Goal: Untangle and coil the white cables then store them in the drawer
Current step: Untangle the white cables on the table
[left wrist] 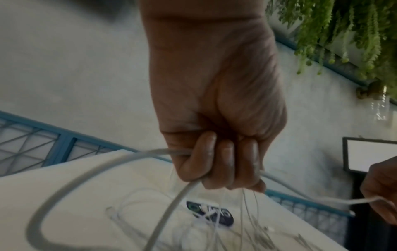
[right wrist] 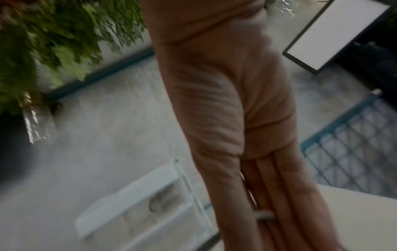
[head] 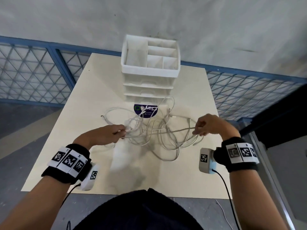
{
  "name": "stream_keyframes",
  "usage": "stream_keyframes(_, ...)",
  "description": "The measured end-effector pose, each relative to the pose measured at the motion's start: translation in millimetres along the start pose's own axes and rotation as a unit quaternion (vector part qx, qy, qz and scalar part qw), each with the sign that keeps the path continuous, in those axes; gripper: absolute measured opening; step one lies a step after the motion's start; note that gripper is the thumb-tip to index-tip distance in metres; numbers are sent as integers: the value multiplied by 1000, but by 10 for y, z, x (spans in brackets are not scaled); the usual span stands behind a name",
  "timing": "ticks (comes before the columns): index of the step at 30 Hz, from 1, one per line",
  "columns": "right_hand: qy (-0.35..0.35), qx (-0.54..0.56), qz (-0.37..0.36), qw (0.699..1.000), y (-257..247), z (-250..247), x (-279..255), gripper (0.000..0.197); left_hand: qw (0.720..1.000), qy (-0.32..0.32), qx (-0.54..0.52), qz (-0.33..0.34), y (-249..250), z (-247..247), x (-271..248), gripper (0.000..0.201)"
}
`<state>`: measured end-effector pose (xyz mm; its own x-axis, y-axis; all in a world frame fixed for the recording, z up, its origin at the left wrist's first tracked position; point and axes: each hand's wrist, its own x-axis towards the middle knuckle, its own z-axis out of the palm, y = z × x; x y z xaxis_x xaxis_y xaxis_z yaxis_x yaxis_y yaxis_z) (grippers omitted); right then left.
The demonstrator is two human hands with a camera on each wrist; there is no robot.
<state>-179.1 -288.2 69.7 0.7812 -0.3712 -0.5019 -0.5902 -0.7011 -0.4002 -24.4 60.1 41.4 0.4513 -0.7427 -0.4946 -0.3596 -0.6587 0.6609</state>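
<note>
A tangle of white cables point(head: 163, 144) lies on the cream table point(head: 69, 143) in front of the white drawer unit point(head: 148, 90), whose drawers are shut. My left hand point(head: 122, 132) grips a bunch of strands at the tangle's left side. In the left wrist view its fingers point(left wrist: 223, 161) curl round a thick white cable point(left wrist: 86, 173) that loops down to the table. My right hand point(head: 198, 130) pinches a strand at the tangle's right side. One cable runs taut between both hands above the table. The right wrist view is blurred and shows a short bit of cable point(right wrist: 265, 216) by the fingers point(right wrist: 285, 195).
The drawer unit has an open top tray point(head: 150, 54) with empty compartments. A dark blue round sticker point(head: 146, 110) lies under the cables. A blue mesh fence point(head: 33, 72) stands behind the table. Another thin white cable point(head: 223, 211) lies on the floor at the right.
</note>
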Motion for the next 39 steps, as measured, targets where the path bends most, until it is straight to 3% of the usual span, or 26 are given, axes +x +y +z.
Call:
stream_keyframes(3,-133,3,69,989,238,408,35,26,998,-40,44,-29,38,193,80,23)
stream_keyframes(6,-160,18,103,982,368,755,61,40,997,-29,73,-30,108,363,166,20)
stream_keyframes(9,-89,97,120,984,430,918,171,52,997,3,71,-20,206,459,233,21)
stream_keyframes(15,168,95,110,975,400,991,500,30,998,-30,32,-48,250,472,301,22)
stream_keyframes(20,174,156,144,962,322,1062,762,49,999,-5,30,-37,198,467,340,21)
stream_keyframes(22,160,140,147,966,329,1071,815,41,999,-4,26,-35,168,459,344,22)
stream_keyframes(25,179,156,95,967,309,1005,882,26,999,28,-27,-17,164,428,357,21)
stream_keyframes(28,215,240,13,947,98,755,846,13,992,104,-73,10,241,347,419,23)
stream_keyframes(30,193,318,-48,927,-154,552,749,6,980,147,-132,38,347,296,480,21)
stream_keyframes(34,121,350,-173,913,-780,359,438,5,936,200,-270,102,627,217,549,20)
stream_keyframes(39,64,388,-220,893,-1165,506,189,5,864,252,-414,139,834,149,520,18)
